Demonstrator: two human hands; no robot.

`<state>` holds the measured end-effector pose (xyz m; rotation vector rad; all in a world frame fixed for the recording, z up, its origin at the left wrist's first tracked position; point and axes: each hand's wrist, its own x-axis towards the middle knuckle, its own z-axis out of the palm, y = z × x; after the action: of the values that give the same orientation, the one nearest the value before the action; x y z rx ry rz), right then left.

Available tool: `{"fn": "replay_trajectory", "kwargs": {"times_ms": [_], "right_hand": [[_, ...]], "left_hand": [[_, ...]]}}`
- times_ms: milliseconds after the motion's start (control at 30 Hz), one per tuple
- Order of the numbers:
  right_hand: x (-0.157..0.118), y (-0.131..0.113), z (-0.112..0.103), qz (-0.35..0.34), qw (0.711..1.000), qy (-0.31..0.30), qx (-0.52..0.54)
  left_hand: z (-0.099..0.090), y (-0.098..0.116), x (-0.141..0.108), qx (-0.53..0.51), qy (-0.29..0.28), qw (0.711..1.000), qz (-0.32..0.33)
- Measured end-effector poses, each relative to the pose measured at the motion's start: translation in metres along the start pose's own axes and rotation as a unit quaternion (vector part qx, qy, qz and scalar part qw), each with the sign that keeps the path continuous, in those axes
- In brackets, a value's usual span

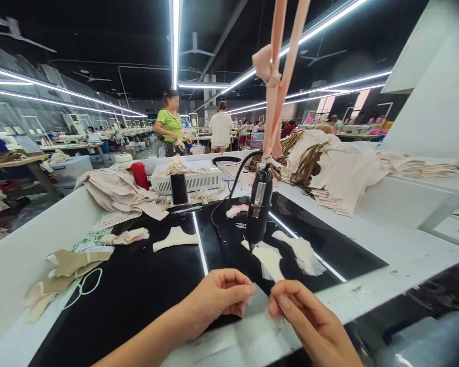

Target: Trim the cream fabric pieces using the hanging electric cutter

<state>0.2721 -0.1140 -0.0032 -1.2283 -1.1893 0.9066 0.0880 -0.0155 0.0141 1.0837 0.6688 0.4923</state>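
At the front edge of the black glossy panel (pixel 137 290), my left hand (pixel 224 295) is closed, fingertips pinched on a thin, whitish translucent piece (pixel 255 306). Facing it on the right, my right hand (pixel 302 311) is pinched too, at the other side of that piece; its edges are blurred. Beyond my hands a black handheld tool (pixel 259 204) hangs tip down from knotted pink straps (pixel 275 97). Under its tip lies a cream fabric piece (pixel 268 259). Other cut pieces rest to the right (pixel 302 252) and left (pixel 176 238) on the panel.
Fabric stacks stand at the back left (pixel 118 193) and right (pixel 344 168). A white vented box (pixel 202 181) and a phone (pixel 179 189) are at the back. Tan pieces (pixel 71 262) lie at left. A person in green (pixel 170 125) stands beyond the table.
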Motion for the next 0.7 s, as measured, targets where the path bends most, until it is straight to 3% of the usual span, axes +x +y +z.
{"fn": "replay_trajectory", "kwargs": {"times_ms": [233, 433, 700], "right_hand": [[0.009, 0.011, 0.007, 0.078, 0.997, -0.012, 0.017], [0.012, 0.009, 0.007, 0.139, 0.986, -0.068, -0.060], [0.016, 0.015, 0.009, 0.145, 0.982, -0.091, -0.076]], "left_hand": [[-0.023, 0.006, -0.012, 0.065, 0.036, 0.997, 0.016], [-0.037, 0.007, -0.017, 0.100, 0.056, 0.993, 0.021], [-0.047, 0.003, -0.017, 0.136, 0.075, 0.988, -0.009]]}}
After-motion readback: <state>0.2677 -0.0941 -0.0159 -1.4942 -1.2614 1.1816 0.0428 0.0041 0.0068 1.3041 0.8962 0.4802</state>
